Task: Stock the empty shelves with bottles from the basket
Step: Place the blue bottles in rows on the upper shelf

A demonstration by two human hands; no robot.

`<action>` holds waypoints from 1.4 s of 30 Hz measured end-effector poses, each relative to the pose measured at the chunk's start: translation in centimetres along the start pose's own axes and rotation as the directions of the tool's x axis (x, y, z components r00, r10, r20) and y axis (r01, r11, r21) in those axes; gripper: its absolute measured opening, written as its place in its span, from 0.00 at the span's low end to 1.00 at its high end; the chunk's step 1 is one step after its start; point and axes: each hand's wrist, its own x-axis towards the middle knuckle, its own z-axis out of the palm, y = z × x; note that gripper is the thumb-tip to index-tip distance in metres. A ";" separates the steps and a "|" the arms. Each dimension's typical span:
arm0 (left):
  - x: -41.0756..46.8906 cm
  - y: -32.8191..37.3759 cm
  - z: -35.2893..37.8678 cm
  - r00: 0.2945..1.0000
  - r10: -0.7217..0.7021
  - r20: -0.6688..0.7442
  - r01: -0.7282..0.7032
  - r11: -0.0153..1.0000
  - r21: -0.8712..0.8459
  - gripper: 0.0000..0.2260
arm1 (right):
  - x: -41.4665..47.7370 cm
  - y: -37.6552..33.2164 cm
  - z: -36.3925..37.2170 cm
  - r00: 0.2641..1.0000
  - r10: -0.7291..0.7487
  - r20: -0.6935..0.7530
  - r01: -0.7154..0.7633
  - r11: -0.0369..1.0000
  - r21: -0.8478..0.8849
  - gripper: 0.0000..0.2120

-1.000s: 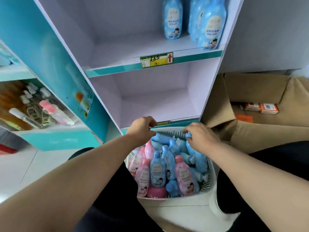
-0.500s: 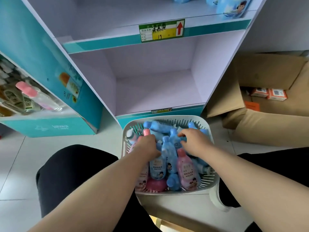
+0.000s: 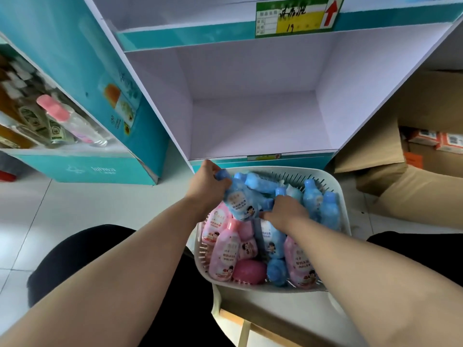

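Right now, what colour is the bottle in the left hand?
Light blue bottle, blue cap, in the left hand; head view.

right hand [image 3: 284, 211] fingertips buried among bottles, grip unclear | upper shelf [image 3: 225, 23] cropped | side products [image 3: 53, 121] perhaps blurred

Bright, even daylight, soft shadows only. Pale tiled floor [image 3: 75, 211] left of fingers washed out with glare. Wide-angle bend curves tall lilac cardboard shelf unit [image 3: 250, 96] above fingers. Clear pink-capped bottles [image 3: 70, 121] far left smeared, out of focus.
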 end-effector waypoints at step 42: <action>-11.0 33.7 -3.4 0.649 0.682 -0.338 -0.667 0.724 0.179 0.12 | -18.6 4.7 -25.9 0.473 -0.118 -0.873 0.692 0.663 0.286 0.15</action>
